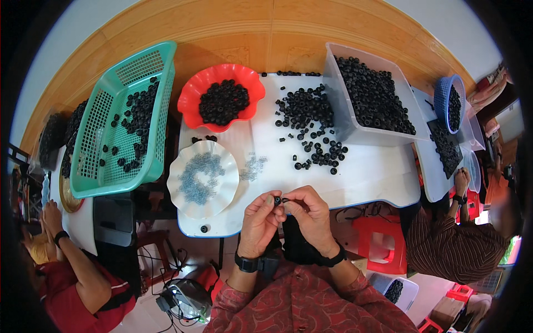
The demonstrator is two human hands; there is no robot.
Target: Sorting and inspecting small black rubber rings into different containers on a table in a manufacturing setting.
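My left hand (pixel 259 222) pinches a small black round part (pixel 277 200) with a hole in its face, just over the table's near edge. Close against it, my right hand (pixel 311 219) has its thumb and fingers together at a small dark piece, too small to name. To the left of my hands stands a white scalloped bowl (pixel 229 191) with many tiny clear bluish pieces (pixel 194 186); more of these lie on the table beside it. Loose black round parts (pixel 305 108) are heaped on the white table (pixel 372 172) beyond my hands. One black part (pixel 204 228) sits alone near the front left corner.
A red scalloped bowl (pixel 189 91), a green basket (pixel 91 177) and a clear plastic bin (pixel 347 130) hold black parts. At the right, a person in a striped shirt (pixel 455 244) works by a blue basket (pixel 442 100); another in red (pixel 83 294) sits left. A red stool (pixel 366 238) stands below the table.
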